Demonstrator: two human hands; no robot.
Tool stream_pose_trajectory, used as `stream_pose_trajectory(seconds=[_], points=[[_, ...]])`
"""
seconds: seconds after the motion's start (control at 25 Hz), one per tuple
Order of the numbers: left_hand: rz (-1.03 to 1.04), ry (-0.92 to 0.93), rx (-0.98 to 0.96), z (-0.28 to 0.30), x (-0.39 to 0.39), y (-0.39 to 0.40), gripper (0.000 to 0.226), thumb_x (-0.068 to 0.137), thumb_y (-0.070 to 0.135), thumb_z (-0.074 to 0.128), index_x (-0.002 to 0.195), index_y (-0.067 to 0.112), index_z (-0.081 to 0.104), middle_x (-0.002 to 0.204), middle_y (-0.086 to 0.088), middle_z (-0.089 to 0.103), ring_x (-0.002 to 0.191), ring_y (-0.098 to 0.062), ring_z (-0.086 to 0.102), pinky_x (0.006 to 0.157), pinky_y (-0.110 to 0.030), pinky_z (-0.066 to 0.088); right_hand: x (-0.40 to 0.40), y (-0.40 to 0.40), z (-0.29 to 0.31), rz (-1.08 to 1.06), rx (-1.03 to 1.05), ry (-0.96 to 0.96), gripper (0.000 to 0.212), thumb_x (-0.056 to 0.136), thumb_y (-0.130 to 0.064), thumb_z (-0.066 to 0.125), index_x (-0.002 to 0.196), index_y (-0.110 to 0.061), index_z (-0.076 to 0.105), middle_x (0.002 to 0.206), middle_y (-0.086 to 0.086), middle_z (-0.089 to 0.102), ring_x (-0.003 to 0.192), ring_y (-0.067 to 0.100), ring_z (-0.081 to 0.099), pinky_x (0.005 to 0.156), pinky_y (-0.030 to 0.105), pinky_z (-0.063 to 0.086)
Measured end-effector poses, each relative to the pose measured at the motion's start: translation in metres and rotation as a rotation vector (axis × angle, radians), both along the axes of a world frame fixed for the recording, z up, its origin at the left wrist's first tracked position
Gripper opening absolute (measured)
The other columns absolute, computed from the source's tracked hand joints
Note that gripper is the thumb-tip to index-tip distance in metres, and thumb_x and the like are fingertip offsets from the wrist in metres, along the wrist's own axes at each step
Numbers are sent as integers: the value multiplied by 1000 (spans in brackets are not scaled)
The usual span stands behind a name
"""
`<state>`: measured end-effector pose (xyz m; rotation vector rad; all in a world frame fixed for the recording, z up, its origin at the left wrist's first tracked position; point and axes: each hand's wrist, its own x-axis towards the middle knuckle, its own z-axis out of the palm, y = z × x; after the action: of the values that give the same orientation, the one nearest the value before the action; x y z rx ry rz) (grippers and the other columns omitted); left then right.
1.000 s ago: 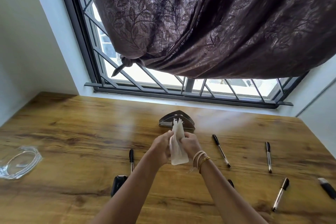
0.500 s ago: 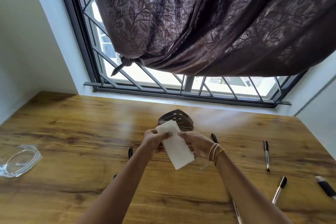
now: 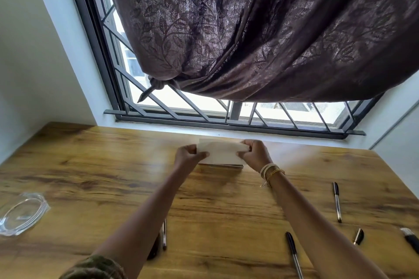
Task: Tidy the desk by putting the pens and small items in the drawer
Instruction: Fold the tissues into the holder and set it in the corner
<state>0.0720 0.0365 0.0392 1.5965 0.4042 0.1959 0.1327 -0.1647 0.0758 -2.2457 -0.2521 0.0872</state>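
Observation:
Both my hands hold a white folded paper napkin [image 3: 221, 152] flat and wide, far out over the wooden desk [image 3: 90, 165]. My left hand [image 3: 189, 156] pinches its left edge, my right hand [image 3: 255, 154] its right edge. The napkin covers a dark metal holder, of which only the base edge [image 3: 224, 166] shows. Several black-capped pens lie on the desk: one [image 3: 337, 201] at the right, one [image 3: 294, 253] near my right forearm, one [image 3: 164, 234] beside my left forearm, and a short one [image 3: 358, 236] partly behind my right arm.
A clear glass lid [image 3: 21, 213] rests at the desk's left edge. A dark object [image 3: 411, 240] lies at the far right edge, another dark item [image 3: 154, 249] sits under my left forearm. The barred window [image 3: 204, 108] and a tied curtain [image 3: 249, 29] rise behind the desk.
My hands have moved away from me toward the window and turned the napkin from upright to wide and level, over the holder. The camera view has tilted, pens appear lower.

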Motion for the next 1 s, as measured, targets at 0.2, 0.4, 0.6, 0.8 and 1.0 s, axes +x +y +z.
stream_pose_trajectory(seconds=[0.2, 0.4, 0.6, 0.8, 1.0], points=[[47, -59, 169, 2, 38, 4, 24, 72, 4, 82, 93, -4, 75, 81, -13, 71, 66, -18, 63, 59, -25, 54, 25, 12, 13, -25, -29, -149, 19, 77, -3, 67, 94, -7, 74, 80, 4, 68, 75, 16, 59, 49, 4, 36], [39, -83, 127, -5, 50, 7, 30, 73, -2, 79, 101, -11, 70, 89, -15, 71, 66, -16, 66, 53, -16, 54, 34, 14, -1, -54, -24, -192, 20, 80, -2, 65, 99, -3, 73, 88, 10, 72, 78, 17, 60, 48, -5, 35], [41, -121, 151, -5, 57, 10, 29, 73, 0, 80, 100, -8, 72, 88, -12, 72, 66, -7, 67, 60, -18, 52, 37, 15, -2, -67, 2, -243, 19, 81, -5, 65, 98, -2, 73, 88, 10, 71, 78, 18, 60, 52, -4, 38], [-51, -23, 189, -16, 53, 12, 30, 71, 4, 82, 98, -5, 74, 87, -15, 73, 75, -19, 68, 68, -31, 57, 38, 14, -13, -13, -52, -221, 16, 81, -5, 63, 92, -5, 74, 84, 10, 73, 74, 17, 61, 55, 9, 40], [-88, 118, 388, -29, 59, 10, 30, 66, 29, 81, 87, 7, 78, 84, -13, 76, 73, -15, 62, 65, -28, 46, 35, 11, -34, -10, -146, -205, 17, 80, 2, 60, 90, -3, 73, 84, 14, 73, 74, 17, 60, 54, 6, 34]])
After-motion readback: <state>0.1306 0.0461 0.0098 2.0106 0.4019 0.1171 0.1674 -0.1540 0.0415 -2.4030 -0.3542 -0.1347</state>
